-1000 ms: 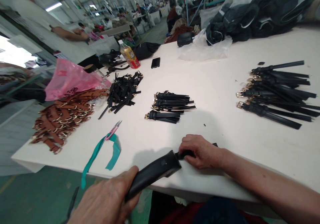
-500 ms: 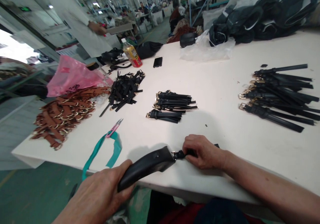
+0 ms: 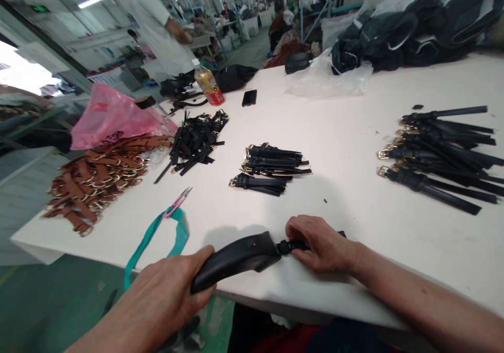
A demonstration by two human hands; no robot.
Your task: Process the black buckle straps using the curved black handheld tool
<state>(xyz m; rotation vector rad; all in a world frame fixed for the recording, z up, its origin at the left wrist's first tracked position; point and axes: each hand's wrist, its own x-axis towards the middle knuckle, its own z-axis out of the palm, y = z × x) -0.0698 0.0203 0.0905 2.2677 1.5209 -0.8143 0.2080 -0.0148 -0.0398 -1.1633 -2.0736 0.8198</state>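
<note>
My left hand point(image 3: 177, 284) is wrapped round the narrow end of a curved black handheld tool point(image 3: 238, 256), whose exact kind I cannot make out. The tool's wide end meets the near end of a short black buckle strap point(image 3: 286, 246) at the table's front edge. My right hand point(image 3: 317, 242) pinches that strap, and its far tip shows past the knuckles. The buckle is mostly hidden behind the tool's end. Beyond my hands lies a small stack of black buckle straps point(image 3: 271, 163).
More black straps point(image 3: 437, 156) lie at right, and a tangled black pile point(image 3: 199, 140) at left. Brown ringed straps point(image 3: 94, 185) sit beside a pink bag point(image 3: 114, 116). Pink thread snips point(image 3: 177, 203) trail teal ribbon. A bottle point(image 3: 208, 84) and phone point(image 3: 249, 98) stand farther back; a person point(image 3: 157, 27) is behind.
The tool's wide end has shifted slightly right and now covers the strap's buckle, which showed before. The person at the back has moved to the right.
</note>
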